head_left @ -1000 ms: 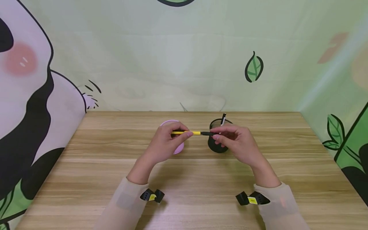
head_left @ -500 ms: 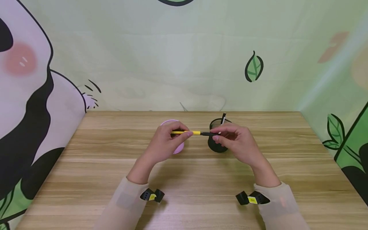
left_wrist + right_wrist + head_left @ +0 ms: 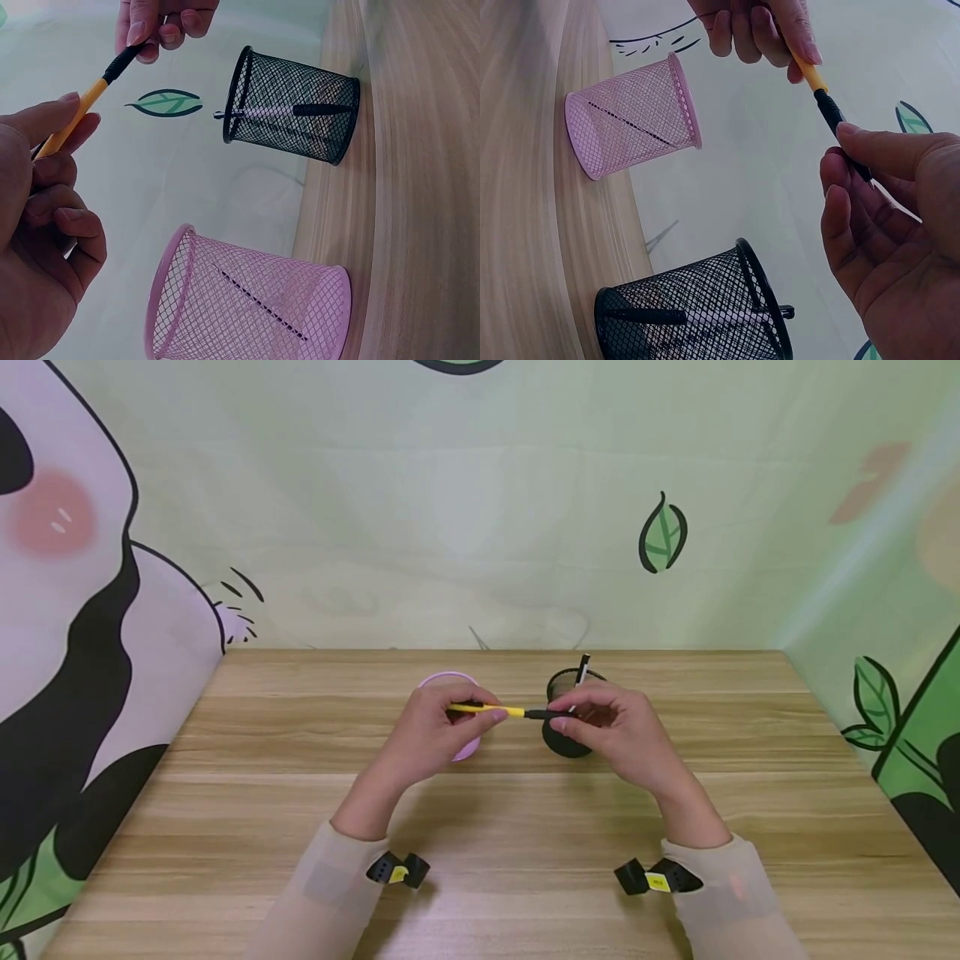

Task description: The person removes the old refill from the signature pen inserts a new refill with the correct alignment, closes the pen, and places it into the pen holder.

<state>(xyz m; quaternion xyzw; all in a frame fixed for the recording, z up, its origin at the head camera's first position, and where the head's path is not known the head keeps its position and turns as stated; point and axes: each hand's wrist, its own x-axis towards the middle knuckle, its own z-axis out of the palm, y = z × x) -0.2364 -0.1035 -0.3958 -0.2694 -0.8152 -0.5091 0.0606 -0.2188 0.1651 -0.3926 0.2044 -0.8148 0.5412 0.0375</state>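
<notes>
A pen with a yellow barrel and a black grip section (image 3: 514, 712) is held level above the table, between both hands. My left hand (image 3: 429, 732) pinches the yellow barrel between thumb and fingers. At the other end, the thumb and fingers of my right hand (image 3: 626, 731) pinch the black section, and a thin point pokes out past them in the right wrist view. Behind the right hand stands a black mesh pen cup (image 3: 292, 139), with a white-and-black pen (image 3: 582, 668) leaning inside. A pink mesh pen cup (image 3: 630, 116) stands upright behind the left hand, partly hidden by it.
Both cups stand toward the back of the wood-grain table (image 3: 517, 860). A printed cloth backdrop (image 3: 465, 527) with leaves and a cartoon animal rises behind the table's far edge and along its sides.
The pen has dipped very slightly toward me, and the fingers on it have shifted a little. Both cups stand where they were.
</notes>
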